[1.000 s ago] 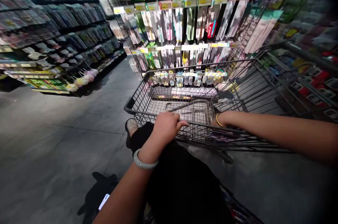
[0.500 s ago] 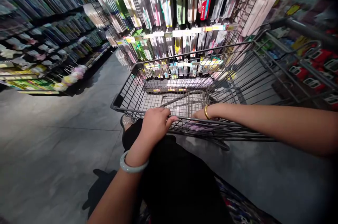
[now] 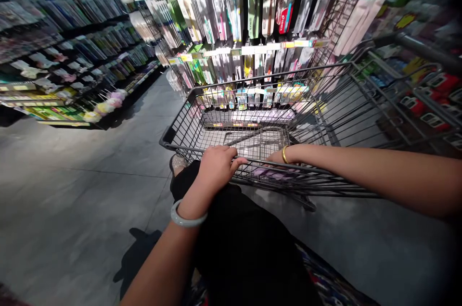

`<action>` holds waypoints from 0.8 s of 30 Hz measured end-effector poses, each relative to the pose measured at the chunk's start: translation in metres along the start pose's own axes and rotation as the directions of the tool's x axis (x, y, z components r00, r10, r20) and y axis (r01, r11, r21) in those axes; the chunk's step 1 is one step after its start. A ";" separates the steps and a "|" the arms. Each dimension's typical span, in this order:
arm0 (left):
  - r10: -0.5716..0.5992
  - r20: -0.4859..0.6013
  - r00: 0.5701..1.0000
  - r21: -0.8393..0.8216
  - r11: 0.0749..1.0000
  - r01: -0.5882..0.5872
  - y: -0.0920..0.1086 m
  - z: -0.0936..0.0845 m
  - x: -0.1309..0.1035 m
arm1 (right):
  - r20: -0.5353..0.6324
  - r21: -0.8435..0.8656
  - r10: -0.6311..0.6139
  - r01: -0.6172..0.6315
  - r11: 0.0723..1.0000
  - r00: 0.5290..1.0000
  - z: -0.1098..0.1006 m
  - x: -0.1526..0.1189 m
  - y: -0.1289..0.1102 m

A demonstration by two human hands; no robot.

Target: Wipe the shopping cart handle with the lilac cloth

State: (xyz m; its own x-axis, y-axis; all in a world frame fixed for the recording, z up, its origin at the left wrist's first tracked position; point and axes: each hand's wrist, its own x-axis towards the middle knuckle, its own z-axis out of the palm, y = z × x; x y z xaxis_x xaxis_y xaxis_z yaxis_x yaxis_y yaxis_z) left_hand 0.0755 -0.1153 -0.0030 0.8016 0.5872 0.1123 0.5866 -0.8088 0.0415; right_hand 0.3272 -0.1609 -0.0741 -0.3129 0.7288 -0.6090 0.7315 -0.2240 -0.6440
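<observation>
A black wire shopping cart (image 3: 172,125) stands sideways in front of me. My left hand (image 3: 217,167), with a pale bangle at the wrist, grips the near top rim, its fingers curled over the bar and the thumb lying along it. Reaching over that rim, my right hand (image 3: 276,157) is down inside the basket, a gold bangle on its wrist. Below it, seen through the near wires, lies a purple item (image 3: 272,172) whose kind I cannot make out. The right fingertips are mostly hidden, so whether they hold the item does not show.
Beyond the cart is a rack of packaged toothbrushes (image 3: 254,10) with price strips. More stocked shelves (image 3: 72,41) stand across the grey floor (image 3: 90,200) at the left. Red packages (image 3: 426,99) sit behind the cart handle (image 3: 429,51) at the right.
The view has shifted slightly, so cart, rack and hands appear a little further right and lower. Both hands keep their places at the cart.
</observation>
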 end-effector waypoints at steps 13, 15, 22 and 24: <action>0.016 -0.019 1.000 -0.030 0.999 -0.017 0.002 0.001 -0.004 | 0.045 0.030 0.002 -0.003 1.000 0.999 -0.002 -0.010 -0.021; 0.016 -0.020 1.000 -0.039 0.999 -0.017 0.003 0.000 -0.005 | 0.013 0.022 -0.013 0.013 1.000 1.000 -0.004 -0.010 -0.025; 0.016 -0.016 1.000 -0.035 0.999 -0.016 0.003 0.001 -0.006 | -0.173 0.099 -0.223 0.243 0.965 0.959 -0.014 -0.011 -0.044; 0.016 -0.020 1.000 -0.029 0.999 -0.016 0.003 0.002 -0.006 | -0.076 -0.055 -0.155 0.151 0.987 0.985 -0.011 -0.012 -0.035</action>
State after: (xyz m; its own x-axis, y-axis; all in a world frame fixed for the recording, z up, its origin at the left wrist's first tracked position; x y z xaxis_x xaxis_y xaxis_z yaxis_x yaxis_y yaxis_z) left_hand 0.0725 -0.1212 -0.0055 0.8084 0.5736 0.1324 0.5699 -0.8189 0.0680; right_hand 0.3117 -0.1548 -0.0386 -0.3754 0.8020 -0.4645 0.7082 -0.0752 -0.7021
